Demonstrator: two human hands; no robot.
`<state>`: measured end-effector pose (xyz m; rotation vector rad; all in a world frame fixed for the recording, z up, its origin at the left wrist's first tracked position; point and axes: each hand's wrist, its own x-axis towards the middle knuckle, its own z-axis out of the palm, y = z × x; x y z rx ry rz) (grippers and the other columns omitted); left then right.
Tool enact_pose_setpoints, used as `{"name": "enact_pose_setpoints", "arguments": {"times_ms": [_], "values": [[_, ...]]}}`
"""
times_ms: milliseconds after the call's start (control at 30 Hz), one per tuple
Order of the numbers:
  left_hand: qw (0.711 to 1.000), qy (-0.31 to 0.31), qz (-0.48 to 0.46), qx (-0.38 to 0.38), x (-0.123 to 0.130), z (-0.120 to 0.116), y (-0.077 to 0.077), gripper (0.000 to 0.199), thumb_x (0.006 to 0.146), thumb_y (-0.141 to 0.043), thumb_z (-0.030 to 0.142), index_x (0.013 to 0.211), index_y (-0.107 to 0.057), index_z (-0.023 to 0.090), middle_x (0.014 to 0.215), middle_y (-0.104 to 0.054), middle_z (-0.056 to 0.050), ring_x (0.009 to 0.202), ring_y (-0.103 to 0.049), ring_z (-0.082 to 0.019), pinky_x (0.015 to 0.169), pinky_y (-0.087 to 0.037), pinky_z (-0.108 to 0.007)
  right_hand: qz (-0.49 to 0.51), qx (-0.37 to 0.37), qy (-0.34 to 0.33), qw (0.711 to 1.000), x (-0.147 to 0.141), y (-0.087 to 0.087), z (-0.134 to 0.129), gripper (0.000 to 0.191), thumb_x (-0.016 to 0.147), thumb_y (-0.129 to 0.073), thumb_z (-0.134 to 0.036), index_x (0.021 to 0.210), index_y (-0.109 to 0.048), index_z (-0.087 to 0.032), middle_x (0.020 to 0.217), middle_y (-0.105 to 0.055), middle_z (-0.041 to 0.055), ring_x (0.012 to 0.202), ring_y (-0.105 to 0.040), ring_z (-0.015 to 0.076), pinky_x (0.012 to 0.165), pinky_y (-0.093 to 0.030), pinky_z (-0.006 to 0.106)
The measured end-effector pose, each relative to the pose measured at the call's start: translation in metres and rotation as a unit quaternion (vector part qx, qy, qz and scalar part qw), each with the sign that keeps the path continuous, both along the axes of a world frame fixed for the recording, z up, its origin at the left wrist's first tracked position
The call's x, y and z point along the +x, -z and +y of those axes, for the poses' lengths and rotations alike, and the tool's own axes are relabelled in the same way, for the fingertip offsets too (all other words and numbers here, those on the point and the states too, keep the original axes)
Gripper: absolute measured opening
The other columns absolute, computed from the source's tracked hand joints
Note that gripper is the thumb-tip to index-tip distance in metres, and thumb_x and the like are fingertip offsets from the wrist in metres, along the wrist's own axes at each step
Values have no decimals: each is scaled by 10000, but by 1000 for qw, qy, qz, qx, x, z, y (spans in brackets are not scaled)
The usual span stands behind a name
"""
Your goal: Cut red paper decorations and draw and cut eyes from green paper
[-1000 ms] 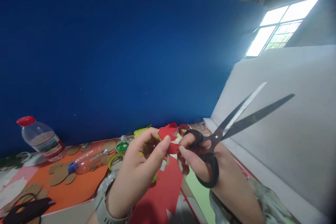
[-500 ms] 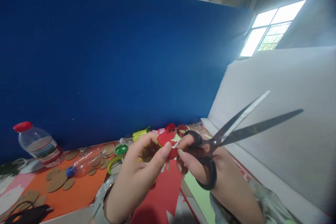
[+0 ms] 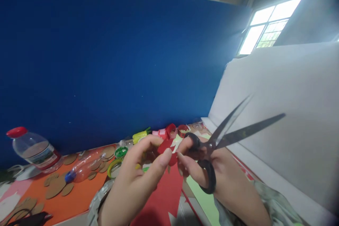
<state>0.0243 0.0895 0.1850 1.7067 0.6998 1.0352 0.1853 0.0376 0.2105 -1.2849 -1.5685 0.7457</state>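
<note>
My left hand is closed, thumb and fingers pinching a small piece of red paper with a jagged cut edge. My right hand carries black-handled scissors, its thumb and a finger through the loops. The blades stand apart and point up and away to the right, off the paper. My right thumb and fingertip meet at the right edge of the red piece; whether they grip it is hard to tell. Below both hands lies a larger red sheet with notched edges.
An orange sheet on the left bears cardboard cutouts, a lying clear bottle and an upright red-capped bottle. A light green sheet lies right. A blue panel and a white panel enclose the table.
The scissors have shifted left, blades still apart. The small red piece has tilted and looks darker between my fingers. My view has turned slightly right.
</note>
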Motion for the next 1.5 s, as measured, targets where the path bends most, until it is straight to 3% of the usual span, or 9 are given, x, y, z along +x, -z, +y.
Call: {"name": "enact_pose_setpoints", "arguments": {"times_ms": [133, 267, 500, 667, 900, 1000, 1100, 1267, 1500], "values": [[1000, -29, -8, 0, 0, -4, -7, 209, 871, -535, 388, 806, -575, 193, 676, -542, 9, 557, -488, -92, 481, -416, -156, 5, -6, -25, 1000, -1, 0, 0, 110, 832, -515, -126, 753, -556, -190, 665, -574, -48, 599, -543, 67, 575, -435, 146], [1000, -27, 5, 3, -3, -3, -8, 207, 861, -554, 375, 772, -560, 188, 621, -525, 20, 537, -494, -92, 481, -414, -164, 11, -2, 10, 1000, -2, 1, 0, 126, 818, -518, -111, 725, -526, -195, 617, -544, -61, 548, -519, 61, 531, -415, 142], [994, 53, 89, 36, -9, 5, -3, 277, 924, -462, 359, 721, -529, 184, 668, -549, 8, 621, -498, -106, 603, -400, -211, 21, 42, 45, 998, 7, 8, 1, 131, 866, -544, -245, 739, -554, -215, 611, -533, -63, 539, -515, 65, 536, -420, 153], [999, 7, 17, -27, -6, 4, -2, 278, 921, -461, 397, 744, -528, 193, 632, -503, 28, 553, -446, -77, 506, -358, -164, 91, 75, 50, 992, 4, 9, -3, 148, 875, -530, -354, 922, -597, -230, 628, -575, -46, 587, -565, 89, 618, -463, 178], [999, 30, 20, -12, -3, 0, -2, 298, 933, -452, 364, 702, -525, 192, 635, -502, 27, 580, -448, -74, 538, -361, -149, 49, 52, 98, 993, -3, 8, 0, 128, 850, -549, -229, 724, -523, -216, 570, -509, -67, 489, -491, 65, 472, -398, 157], [998, 26, -42, -38, -2, -2, -7, 180, 906, -497, 385, 846, -566, 230, 731, -543, 19, 646, -494, -93, 581, -397, -158, 37, 65, 102, 992, -1, 8, 1, 145, 842, -543, -212, 700, -515, -213, 582, -508, -69, 495, -493, 62, 476, -401, 155], [994, 12, -97, -48, -3, -3, -10, 241, 862, -525, 476, 941, -568, 253, 793, -558, 10, 664, -505, -111, 561, -406, -172, 23, 58, 84, 995, 1, 3, 1, 133, 834, -555, -200, 704, -529, -211, 571, -510, -77, 473, -473, 54, 454, -384, 147], [999, 26, 45, -3, -6, -3, -6, 248, 840, -559, 453, 811, -600, 211, 708, -563, 0, 650, -511, -135, 580, -407, -211, -23, 41, 7, 999, 3, -4, -2, 147, 823, -568, -151, 687, -551, -206, 584, -535, -79, 513, -497, 46, 506, -397, 131], [981, 93, 143, 94, -6, -2, -10, 347, 930, -393, 398, 709, -568, 197, 616, -559, -8, 577, -507, -137, 552, -404, -229, -4, 80, 10, 997, 5, 1, -1, 166, 841, -532, -128, 693, -530, -204, 633, -548, -66, 571, -524, 58, 528, -410, 134]]}}
